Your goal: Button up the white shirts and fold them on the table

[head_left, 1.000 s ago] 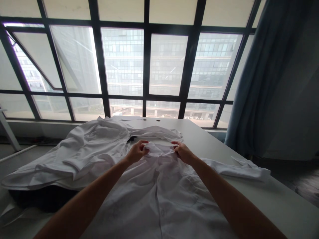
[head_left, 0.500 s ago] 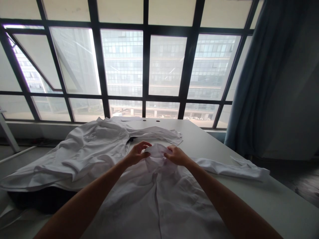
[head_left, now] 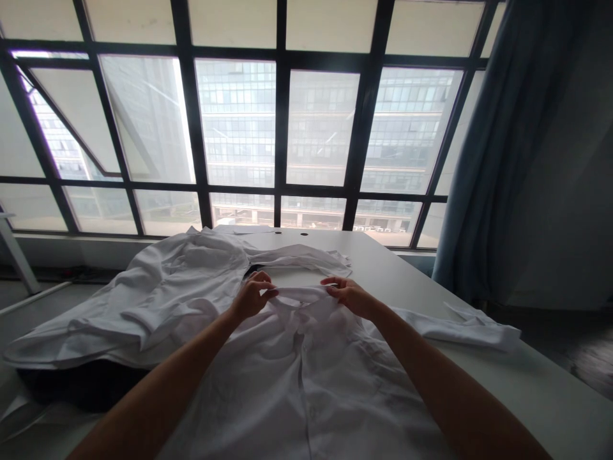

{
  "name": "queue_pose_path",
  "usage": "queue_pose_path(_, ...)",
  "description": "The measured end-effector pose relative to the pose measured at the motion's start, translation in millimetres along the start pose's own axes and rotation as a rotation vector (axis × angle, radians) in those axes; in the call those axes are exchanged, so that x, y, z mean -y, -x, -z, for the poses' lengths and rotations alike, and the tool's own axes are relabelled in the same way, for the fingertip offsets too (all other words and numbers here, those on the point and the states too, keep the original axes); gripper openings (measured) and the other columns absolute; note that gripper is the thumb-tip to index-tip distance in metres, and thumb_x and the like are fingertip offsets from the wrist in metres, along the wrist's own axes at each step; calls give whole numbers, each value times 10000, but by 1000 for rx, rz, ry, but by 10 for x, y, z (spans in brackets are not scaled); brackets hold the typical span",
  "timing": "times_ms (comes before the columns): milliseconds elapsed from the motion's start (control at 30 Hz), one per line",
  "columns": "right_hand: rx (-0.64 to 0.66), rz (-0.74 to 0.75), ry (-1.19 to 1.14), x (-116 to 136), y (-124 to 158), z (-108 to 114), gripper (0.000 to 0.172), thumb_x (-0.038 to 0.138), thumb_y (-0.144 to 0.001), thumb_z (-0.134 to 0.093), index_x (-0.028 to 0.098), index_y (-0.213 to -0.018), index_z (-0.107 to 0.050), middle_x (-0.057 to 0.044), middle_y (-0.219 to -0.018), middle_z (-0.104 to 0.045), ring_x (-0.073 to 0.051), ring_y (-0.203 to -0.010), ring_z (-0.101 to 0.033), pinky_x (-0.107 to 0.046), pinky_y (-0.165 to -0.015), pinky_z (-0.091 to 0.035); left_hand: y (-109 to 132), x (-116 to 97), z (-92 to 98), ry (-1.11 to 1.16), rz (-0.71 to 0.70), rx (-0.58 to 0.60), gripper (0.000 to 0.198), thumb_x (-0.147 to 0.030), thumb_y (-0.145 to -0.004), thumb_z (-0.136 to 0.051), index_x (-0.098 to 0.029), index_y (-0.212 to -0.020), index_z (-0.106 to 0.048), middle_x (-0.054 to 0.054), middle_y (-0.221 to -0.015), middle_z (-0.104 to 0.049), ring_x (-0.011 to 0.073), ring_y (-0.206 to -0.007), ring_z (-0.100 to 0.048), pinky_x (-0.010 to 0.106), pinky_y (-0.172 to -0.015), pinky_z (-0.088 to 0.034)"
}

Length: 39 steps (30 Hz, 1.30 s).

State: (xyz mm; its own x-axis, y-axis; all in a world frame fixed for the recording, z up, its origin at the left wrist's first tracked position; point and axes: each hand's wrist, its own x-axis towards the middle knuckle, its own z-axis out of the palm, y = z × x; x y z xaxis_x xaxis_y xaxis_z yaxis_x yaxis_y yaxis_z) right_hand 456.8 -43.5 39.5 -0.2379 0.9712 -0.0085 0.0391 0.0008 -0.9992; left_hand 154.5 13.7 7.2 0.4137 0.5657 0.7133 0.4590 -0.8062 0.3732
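Note:
A white button-front shirt (head_left: 304, 383) lies spread on a white table (head_left: 502, 377), its buttons running down the middle toward me. Both hands are at its collar (head_left: 301, 295), which is pulled out in a narrow band. My left hand (head_left: 251, 297) pinches the collar's left end between thumb and fingers. My right hand (head_left: 349, 297) grips the right end. One shirt sleeve (head_left: 460, 326) stretches out to the right across the table. Bunched white fabric (head_left: 167, 300) is heaped on the left and hangs over the table's edge.
A dark object (head_left: 81, 383) sits low under the fabric at the left. Beyond the table's far edge stands a large black-framed window (head_left: 282, 128), with a blue-grey curtain (head_left: 479, 191) at the right. Dark floor (head_left: 589, 358) shows past the table's right edge.
The collar, lifted and crumpled between my hands earlier, is now drawn out into a lower, tauter band. My hands have moved farther apart.

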Motion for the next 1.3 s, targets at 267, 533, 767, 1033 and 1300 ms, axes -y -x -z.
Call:
queue_pose_path(267,-143,-81,269,-118,-78,93,191,156,-662,-772,123,-817,-667,2,-681,-612,-100,-591,-577,-202,-531,-507,-4,-87,-4,-55,-109,48,245,-297,-933,-526,-184,-873,-734,67,-854,-616,181,-799,-564,310,-755,-464)
queue_pose_path(533,2,-130,-92,40,41,172,375,50,-660,-730,156,-1002,-619,-18,-837,-632,-125,-735,-638,-270,-708,-589,7,-66,-32,-97,-36,74,218,-238,-913,-505,-199,-934,-719,64,-822,-688,186,-769,-631,312,-754,-466)
queue_pose_path(767,221,-58,-190,119,91,-58,517,50,-584,-727,175,-1059,-568,-25,-953,-644,-131,-805,-638,-242,-728,-547,-40,-423,-120,-186,-56,134,195,-219,-852,-629,-208,-1033,-699,85,-981,-727,253,-999,-618,460,-1009,-296)
queue_pose_path(1033,368,-23,-228,174,144,-119,688,77,-589,-790,204,-1213,-532,-25,-984,-645,-148,-845,-651,-304,-823,-524,-57,-433,-148,-73,-144,85,232,-246,-937,-513,-174,-813,-695,83,-873,-636,202,-860,-547,326,-790,-442)
queue_pose_path(1300,269,86,-210,107,87,-170,546,100,-558,-798,205,-1051,-588,22,-842,-641,-125,-733,-625,-282,-743,-520,-46,-660,-151,-214,-171,-9,231,-282,-949,-479,-166,-1000,-671,111,-971,-616,239,-932,-554,379,-842,-452)
